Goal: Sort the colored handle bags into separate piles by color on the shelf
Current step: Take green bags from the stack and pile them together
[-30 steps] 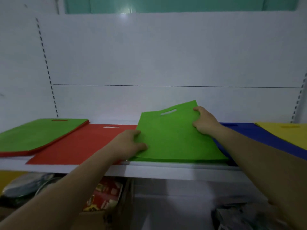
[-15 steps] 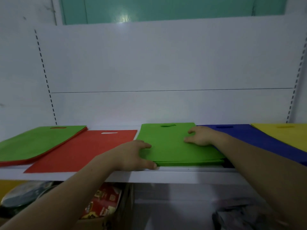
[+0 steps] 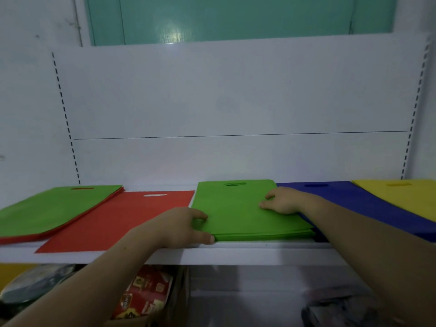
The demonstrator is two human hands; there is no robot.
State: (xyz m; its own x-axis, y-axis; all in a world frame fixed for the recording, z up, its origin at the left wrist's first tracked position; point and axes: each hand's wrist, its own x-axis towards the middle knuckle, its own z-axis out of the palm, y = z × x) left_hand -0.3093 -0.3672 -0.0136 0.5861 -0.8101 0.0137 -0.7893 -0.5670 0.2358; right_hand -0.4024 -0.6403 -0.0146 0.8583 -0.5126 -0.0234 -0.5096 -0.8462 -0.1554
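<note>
A flat pile of green handle bags [image 3: 240, 215] lies mid-shelf. My left hand [image 3: 181, 227] grips its front-left corner, fingers on top and thumb along the front edge. On top of the pile's right side my right hand [image 3: 283, 204] presses down. Left of the pile lies a red bag [image 3: 122, 220]. Further left, a green bag [image 3: 54, 208] tops a stack with red edges showing beneath. To the right are blue bags [image 3: 365, 204], then yellow bags [image 3: 405, 194] at the frame edge.
The white shelf's front lip [image 3: 236, 253] runs across the view, with a white back panel [image 3: 236, 102] behind. Below the shelf stand a cardboard box of red packets [image 3: 146, 296], dark round items [image 3: 30, 286] at the left and dark clutter [image 3: 342, 310] at the right.
The green bag that was tilted up now lies flat on the green pile. My right hand came down from its far edge onto the top; my left hand shifted to the front corner.
</note>
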